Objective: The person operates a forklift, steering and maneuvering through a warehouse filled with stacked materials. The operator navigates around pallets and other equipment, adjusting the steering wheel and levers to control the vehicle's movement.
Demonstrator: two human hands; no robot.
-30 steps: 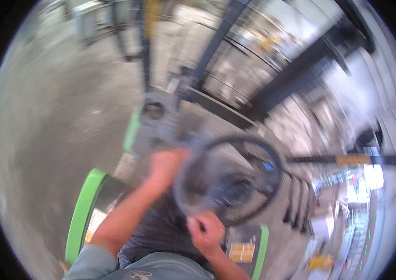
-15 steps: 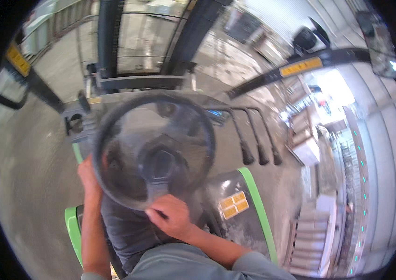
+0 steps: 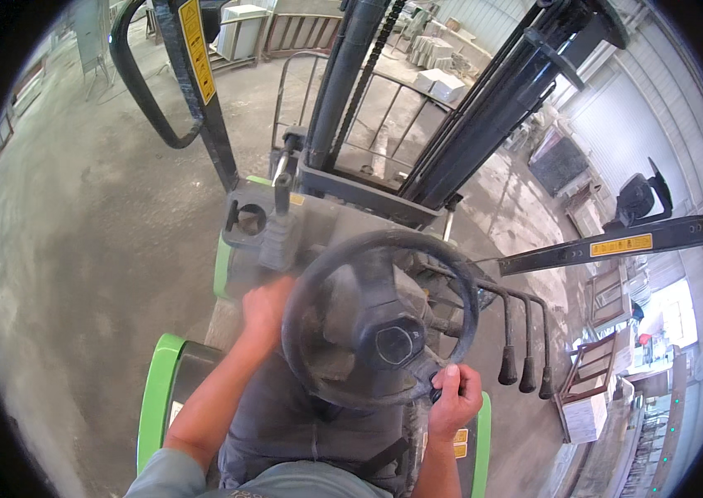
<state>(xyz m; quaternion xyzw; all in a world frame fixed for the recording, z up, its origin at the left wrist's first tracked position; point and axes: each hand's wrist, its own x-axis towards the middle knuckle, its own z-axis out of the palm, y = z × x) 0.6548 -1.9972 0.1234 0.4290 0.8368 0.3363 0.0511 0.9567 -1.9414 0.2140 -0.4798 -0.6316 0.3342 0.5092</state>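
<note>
A black steering wheel (image 3: 294, 369) with a dark round hub (image 3: 394, 342) stands in front of my lap on a forklift. At its lower right rim, my right hand (image 3: 456, 400) is closed around a dark knob (image 3: 435, 388), with the thumb on top. Left of the wheel, my left hand (image 3: 267, 307) reaches forward beside the rim, just below a grey lever boot (image 3: 277, 245) with an upright black lever (image 3: 282, 193). The fingers of that hand are blurred and partly hidden, so what they touch does not show.
Three black-knobbed levers (image 3: 527, 373) rise right of the wheel. Ahead stands the mast (image 3: 484, 112) with its carriage frame. A post with a grab handle (image 3: 156, 100) is at left. Beyond lie pale stacked slabs (image 3: 440, 85), and crates and racks (image 3: 588, 415) line the right.
The wheel has turned counterclockwise; my right hand moved with its knob from bottom to lower right. My left hand is now further forward, nearer the lever boot. The view has swung leftward.
</note>
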